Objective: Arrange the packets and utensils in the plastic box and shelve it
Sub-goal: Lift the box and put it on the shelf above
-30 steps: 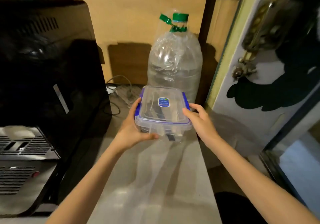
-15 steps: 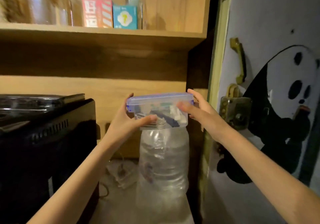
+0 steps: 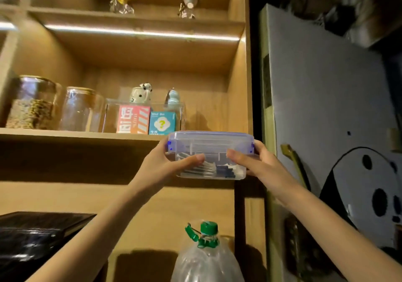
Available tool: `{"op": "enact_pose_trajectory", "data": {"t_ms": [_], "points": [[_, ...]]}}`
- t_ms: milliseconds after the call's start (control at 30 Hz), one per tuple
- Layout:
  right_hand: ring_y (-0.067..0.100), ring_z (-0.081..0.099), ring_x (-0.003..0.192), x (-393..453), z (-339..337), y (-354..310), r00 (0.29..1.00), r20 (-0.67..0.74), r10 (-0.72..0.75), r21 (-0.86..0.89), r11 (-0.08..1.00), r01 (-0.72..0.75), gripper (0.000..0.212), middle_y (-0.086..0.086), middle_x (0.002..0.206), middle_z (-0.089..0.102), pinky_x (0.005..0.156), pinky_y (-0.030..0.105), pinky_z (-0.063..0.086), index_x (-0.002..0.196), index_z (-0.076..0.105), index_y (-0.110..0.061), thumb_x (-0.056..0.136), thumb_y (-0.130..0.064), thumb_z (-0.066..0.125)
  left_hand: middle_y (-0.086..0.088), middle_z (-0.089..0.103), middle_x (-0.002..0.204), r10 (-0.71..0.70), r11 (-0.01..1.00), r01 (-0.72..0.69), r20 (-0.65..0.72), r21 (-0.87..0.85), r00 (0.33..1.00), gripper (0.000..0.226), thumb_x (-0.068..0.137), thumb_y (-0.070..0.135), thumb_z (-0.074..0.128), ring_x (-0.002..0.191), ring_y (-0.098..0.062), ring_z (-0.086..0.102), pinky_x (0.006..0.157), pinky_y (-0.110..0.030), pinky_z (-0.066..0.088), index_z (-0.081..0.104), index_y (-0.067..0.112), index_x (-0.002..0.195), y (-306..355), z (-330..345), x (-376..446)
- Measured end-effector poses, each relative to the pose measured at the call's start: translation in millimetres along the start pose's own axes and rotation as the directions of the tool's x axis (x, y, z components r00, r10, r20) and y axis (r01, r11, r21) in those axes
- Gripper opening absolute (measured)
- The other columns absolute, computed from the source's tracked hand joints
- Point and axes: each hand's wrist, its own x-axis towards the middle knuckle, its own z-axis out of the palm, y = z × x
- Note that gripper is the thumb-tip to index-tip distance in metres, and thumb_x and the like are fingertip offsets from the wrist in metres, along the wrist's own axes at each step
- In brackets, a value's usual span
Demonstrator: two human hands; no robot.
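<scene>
Below shelf (image 3: 82, 134) front edge, right end: box (image 3: 210, 151) lid-on, level, long axis along edge. Left hand (image 3: 167, 166) and right hand (image 3: 258, 164) gripped its ends. Free spot lay up and behind, beside clear case (image 3: 144, 116).

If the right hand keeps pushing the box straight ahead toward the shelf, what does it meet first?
Probably nothing at once: the right hand holds the plastic box level with the shelf board, and the bay right of the clear case looks free to the back panel. Depth is unclear; the box's base sits below the board's front edge and could catch it.
</scene>
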Motion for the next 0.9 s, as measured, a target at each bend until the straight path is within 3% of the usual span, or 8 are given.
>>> {"op": "enact_pose_trajectory", "data": {"t_ms": [100, 233, 367, 433, 500, 600, 733, 900], "points": [[0.007, 0.058, 0.101, 21.5, -6.5, -17.0, 1.000, -0.016, -0.024, -0.041, 0.999, 0.023, 0.076, -0.009, 0.109, 0.060, 0.092, 0.027, 0.048, 0.126, 0.040, -0.030, 0.057, -0.051, 0.065, 0.006, 0.065, 0.100, 0.046, 0.999, -0.046, 0.015, 0.006, 0.999, 0.066, 0.054, 0.043, 0.068, 0.086, -0.009, 0.066, 0.059, -0.010, 0.053, 0.046, 0.029, 0.115, 15.7, -5.9, 24.9], [0.019, 0.057, 0.111, 49.4, -14.4, -36.8, 0.999, -0.018, -0.046, -0.084, 0.995, 0.045, 0.079, -0.001, 0.120, 0.060, 0.098, 0.037, 0.045, 0.123, 0.042, -0.030, 0.052, -0.059, 0.062, 0.008, 0.068, 0.095, 0.103, 0.994, -0.103, 0.017, 0.025, 0.995, 0.058, 0.062, 0.042, 0.067, 0.073, -0.001, 0.069, 0.055, -0.006, 0.051, 0.051, 0.025, 0.116, 32.1, -8.0, 57.1], [0.023, 0.052, 0.114, 77.6, -23.1, -42.6, 0.997, -0.043, -0.070, -0.152, 0.986, 0.063, 0.088, 0.001, 0.126, 0.053, 0.095, 0.036, 0.045, 0.127, 0.037, -0.030, 0.048, -0.064, 0.057, 0.010, 0.060, 0.085, 0.135, 0.990, -0.136, 0.026, 0.036, 0.990, 0.025, 0.082, 0.027, 0.061, 0.057, 0.013, 0.062, 0.046, -0.002, 0.045, 0.047, 0.028, 0.103, 38.2, -8.0, 87.8], [0.023, 0.053, 0.114, 91.2, -27.1, -41.8, 0.996, -0.056, -0.071, -0.151, 0.987, 0.062, 0.094, 0.003, 0.128, 0.053, 0.096, 0.037, 0.045, 0.132, 0.036, -0.028, 0.049, -0.064, 0.057, 0.009, 0.059, 0.084, 0.137, 0.990, -0.139, 0.051, 0.037, 0.989, 0.015, 0.085, 0.026, 0.058, 0.059, 0.011, 0.063, 0.045, -0.002, 0.045, 0.047, 0.031, 0.095, 37.2, -7.1, 100.9], [0.024, 0.053, 0.113, 103.9, -29.9, -38.3, 0.996, -0.062, -0.067, -0.149, 0.987, 0.057, 0.090, 0.004, 0.128, 0.053, 0.097, 0.039, 0.046, 0.133, 0.037, -0.027, 0.053, -0.063, 0.058, 0.007, 0.059, 0.085, 0.127, 0.991, -0.129, 0.052, 0.041, 0.991, 0.011, 0.085, 0.030, 0.057, 0.070, -0.002, 0.064, 0.047, -0.002, 0.047, 0.048, 0.032, 0.091, 32.6, -6.0, 113.4], [0.024, 0.054, 0.111, 121.3, -31.9, -26.9, 0.996, -0.071, -0.057, -0.162, 0.986, 0.045, 0.081, 0.004, 0.127, 0.052, 0.093, 0.037, 0.047, 0.131, 0.038, -0.027, 0.060, -0.063, 0.058, 0.007, 0.059, 0.087, 0.104, 0.993, -0.107, 0.055, 0.052, 0.993, 0.010, 0.084, 0.034, 0.057, 0.078, -0.007, 0.059, 0.051, -0.006, 0.050, 0.047, 0.034, 0.085, 19.9, -4.3, 131.5], [0.018, 0.056, 0.097, 142.1, -31.1, -6.6, 0.998, -0.061, -0.024, -0.165, 0.986, 0.014, 0.069, 0.001, 0.118, 0.054, 0.089, 0.035, 0.045, 0.117, 0.037, -0.032, 0.059, -0.065, 0.056, 0.006, 0.060, 0.083, 0.096, 0.991, -0.103, 0.076, 0.089, 0.992, 0.007, 0.085, 0.034, 0.056, 0.073, -0.007, 0.059, 0.050, -0.006, 0.048, 0.050, 0.032, 0.083, 0.2, -3.2, 151.3], [0.017, 0.057, 0.097, 167.1, -29.5, 22.1, 0.994, -0.105, -0.036, -0.178, 0.984, 0.017, 0.082, 0.002, 0.115, 0.057, 0.092, 0.038, 0.044, 0.119, 0.040, -0.029, 0.050, -0.070, 0.055, 0.008, 0.061, 0.078, 0.092, 0.990, -0.103, 0.107, 0.100, 0.990, 0.007, 0.085, 0.032, 0.056, 0.062, -0.002, 0.063, 0.042, -0.002, 0.045, 0.052, 0.031, 0.080, -23.5, 1.8, 168.5]]}}
